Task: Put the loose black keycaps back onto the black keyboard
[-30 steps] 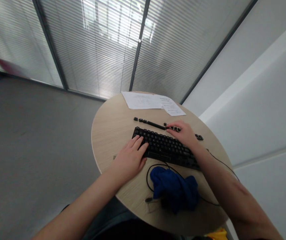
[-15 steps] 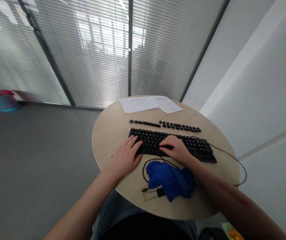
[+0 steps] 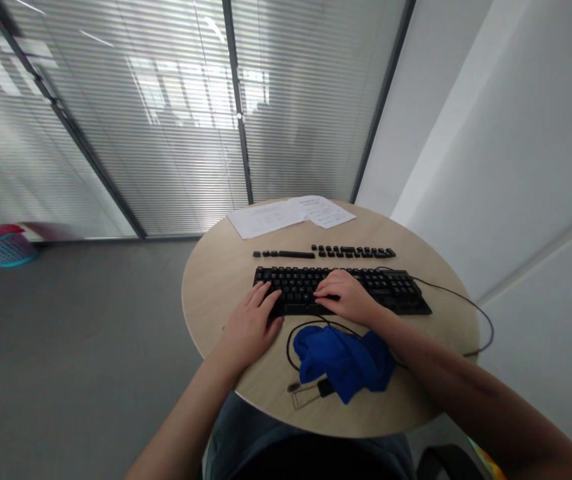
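Note:
A black keyboard (image 3: 301,288) lies on the round wooden table (image 3: 206,267). My left hand (image 3: 252,327) rests at its left end, fingers spread, fingertips on the left keys and the thumb on the tabletop. Over the middle of the keyboard is my right hand (image 3: 347,297), its thumb and fingers drawn close together near the keys; whether something small is between them cannot be made out. Behind the keyboard, loose black keycaps (image 3: 353,252) and a long bar keycap (image 3: 296,255) lie in rows.
A blue cloth (image 3: 341,357) lies in front of the keyboard, beside a wire-framed tool (image 3: 309,395) with a black part. A black cable (image 3: 459,297) curves along the right. Papers (image 3: 271,219) lie at the back edge. A red and blue basket (image 3: 6,248) stands on the floor.
The head view has shifted and tilted slightly. Both hands stay at nearly the same places on the keyboard, and the loose keycaps lie as before.

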### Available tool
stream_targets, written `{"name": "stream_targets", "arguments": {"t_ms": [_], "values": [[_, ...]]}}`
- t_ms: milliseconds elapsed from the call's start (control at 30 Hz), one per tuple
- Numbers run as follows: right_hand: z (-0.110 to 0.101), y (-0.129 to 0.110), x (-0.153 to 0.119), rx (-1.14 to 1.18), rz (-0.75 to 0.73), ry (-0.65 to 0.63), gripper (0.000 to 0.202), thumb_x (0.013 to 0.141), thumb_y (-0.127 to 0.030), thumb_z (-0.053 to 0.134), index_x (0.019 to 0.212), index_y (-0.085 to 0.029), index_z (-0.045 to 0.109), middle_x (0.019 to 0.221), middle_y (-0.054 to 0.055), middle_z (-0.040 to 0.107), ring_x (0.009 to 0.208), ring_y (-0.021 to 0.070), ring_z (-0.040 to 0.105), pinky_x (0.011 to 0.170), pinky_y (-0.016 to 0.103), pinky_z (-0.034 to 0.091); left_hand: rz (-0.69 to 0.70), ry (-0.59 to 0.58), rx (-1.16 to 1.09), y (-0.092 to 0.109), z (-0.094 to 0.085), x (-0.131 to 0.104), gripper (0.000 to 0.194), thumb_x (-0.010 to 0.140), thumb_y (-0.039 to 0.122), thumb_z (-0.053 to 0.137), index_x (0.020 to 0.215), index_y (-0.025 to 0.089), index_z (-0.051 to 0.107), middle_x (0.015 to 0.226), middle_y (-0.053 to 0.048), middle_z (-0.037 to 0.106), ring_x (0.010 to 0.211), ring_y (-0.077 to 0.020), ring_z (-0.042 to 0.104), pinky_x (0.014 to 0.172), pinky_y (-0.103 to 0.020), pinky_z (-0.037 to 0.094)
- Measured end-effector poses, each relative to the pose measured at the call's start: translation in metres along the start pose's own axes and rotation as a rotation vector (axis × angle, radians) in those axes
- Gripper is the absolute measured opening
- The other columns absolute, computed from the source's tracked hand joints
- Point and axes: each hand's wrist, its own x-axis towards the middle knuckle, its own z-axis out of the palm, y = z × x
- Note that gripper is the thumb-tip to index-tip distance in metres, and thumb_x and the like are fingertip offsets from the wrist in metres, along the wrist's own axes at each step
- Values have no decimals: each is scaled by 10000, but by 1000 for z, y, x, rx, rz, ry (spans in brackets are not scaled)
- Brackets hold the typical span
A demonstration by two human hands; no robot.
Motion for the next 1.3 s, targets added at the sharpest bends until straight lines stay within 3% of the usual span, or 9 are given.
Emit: {"name": "stream_targets", "arguments": {"t_ms": [200,467,733,900,1133,1300], "values": [[0,-2,0,-47,-20,-34,144,991,-298,645,974,-233,772,1019,48,776,904,192,697,949,410,467,10,17,-1,-1,1,0,503,945,303,590,1424,153,553,1555,-187,493,1484,-350,416,1203,-561,413],[-5,-6,2,-115,-98,-63,175,1019,-271,599,998,-215,764,1040,42,773,860,177,692,820,372,476,3,12,16,-1,2,0,507,942,293,600,1427,153,554,1558,-180,492,1474,-352,429,1211,-546,408],[0,-2,-1,-121,-119,-88,148,1011,-244,621,974,-197,756,1036,44,772,856,173,687,793,369,456,-12,-7,-4,0,1,0,510,938,283,601,1426,144,557,1569,-187,478,1487,-352,411,1224,-545,387],[-2,-5,0,-97,-110,-88,106,992,-228,651,978,-193,750,1028,41,761,872,177,668,817,374,457,-15,-13,-6,1,-1,0,509,939,289,602,1425,143,560,1572,-192,473,1490,-353,407,1229,-548,377],[-11,-13,8,-76,2,-102,184,970,-273,666,830,-192,753,957,70,691,934,213,595,882,402,446,-20,-24,-1,2,-1,0,505,942,287,605,1424,144,562,1574,-187,472,1491,-353,406,1230,-541,378],[-8,-11,7,-88,40,-129,180,937,-275,700,779,-198,741,1125,72,694,1053,247,597,961,461,435,-17,-11,-6,1,0,0,516,943,302,608,1430,138,558,1570,-195,476,1487,-356,411,1227,-547,381]]}}
